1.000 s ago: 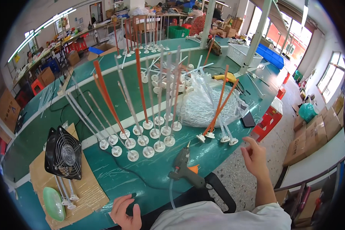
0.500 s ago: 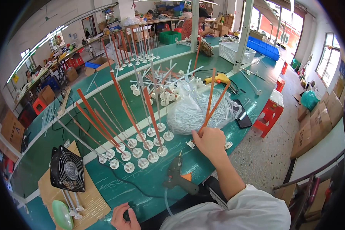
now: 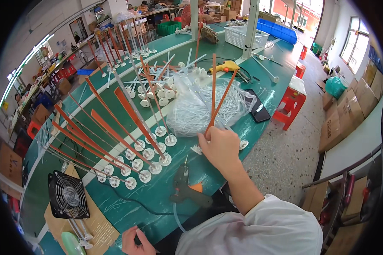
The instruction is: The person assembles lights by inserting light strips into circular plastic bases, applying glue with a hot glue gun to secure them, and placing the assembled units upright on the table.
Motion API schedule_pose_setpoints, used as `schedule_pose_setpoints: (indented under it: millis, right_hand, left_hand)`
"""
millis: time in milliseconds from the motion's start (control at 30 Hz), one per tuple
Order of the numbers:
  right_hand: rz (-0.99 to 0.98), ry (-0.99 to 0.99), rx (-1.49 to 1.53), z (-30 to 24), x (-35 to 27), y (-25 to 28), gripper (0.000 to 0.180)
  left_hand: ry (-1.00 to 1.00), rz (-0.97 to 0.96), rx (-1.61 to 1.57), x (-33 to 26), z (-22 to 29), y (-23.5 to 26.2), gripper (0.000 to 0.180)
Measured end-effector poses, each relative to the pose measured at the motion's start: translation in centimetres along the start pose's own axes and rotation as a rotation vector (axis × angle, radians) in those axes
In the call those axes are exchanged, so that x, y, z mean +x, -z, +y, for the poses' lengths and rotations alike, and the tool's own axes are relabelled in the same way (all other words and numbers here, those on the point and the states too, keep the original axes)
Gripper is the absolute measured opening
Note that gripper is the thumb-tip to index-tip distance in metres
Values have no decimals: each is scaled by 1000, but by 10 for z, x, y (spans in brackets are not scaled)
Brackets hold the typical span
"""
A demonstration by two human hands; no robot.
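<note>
My right hand (image 3: 222,148) is closed around the lower ends of two slim orange strips (image 3: 213,91), which spread apart upward in a V. Small white pieces lie on the bench beside that hand, partly hidden by it. At the bench's near edge my left hand (image 3: 138,242) rests with fingers curled loosely and thumb apart, nothing visible in it. Between the hands lies a dark glue gun (image 3: 184,185) with an orange trigger and a translucent glue stick. Left of it, several orange strips (image 3: 130,108) and thin rods rise from round white bases (image 3: 155,168).
A clear plastic bag (image 3: 187,114) of thin white sticks lies beyond my right hand, near a phone (image 3: 258,106) and a yellow tool (image 3: 225,67). A black fan (image 3: 69,194) stands on cardboard (image 3: 101,227) at left. A white basket (image 3: 236,37) and upright posts (image 3: 251,29) are farther off.
The whole view has shifted, so the bench things appear farther left and slightly higher. My right hand still grips the orange strips; my left hand stays at the near edge.
</note>
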State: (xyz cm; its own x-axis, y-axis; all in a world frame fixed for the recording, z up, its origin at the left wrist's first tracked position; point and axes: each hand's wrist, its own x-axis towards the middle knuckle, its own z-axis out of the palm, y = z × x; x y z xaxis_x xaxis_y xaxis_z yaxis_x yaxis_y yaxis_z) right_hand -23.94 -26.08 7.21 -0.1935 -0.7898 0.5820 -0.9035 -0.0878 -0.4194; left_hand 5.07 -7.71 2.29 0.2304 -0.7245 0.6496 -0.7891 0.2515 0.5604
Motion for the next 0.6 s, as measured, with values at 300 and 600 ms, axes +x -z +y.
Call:
schedule_pose_setpoints:
  millis: [300,600]
  right_hand:
    - [-525,865,246,-53,-97,70,11]
    - [-812,1048,444,-52,-145,74,7]
  left_hand:
    - [-414,-184,-184,20,102,-15,53]
    - [-19,-389,-636,-7,128,-29,57]
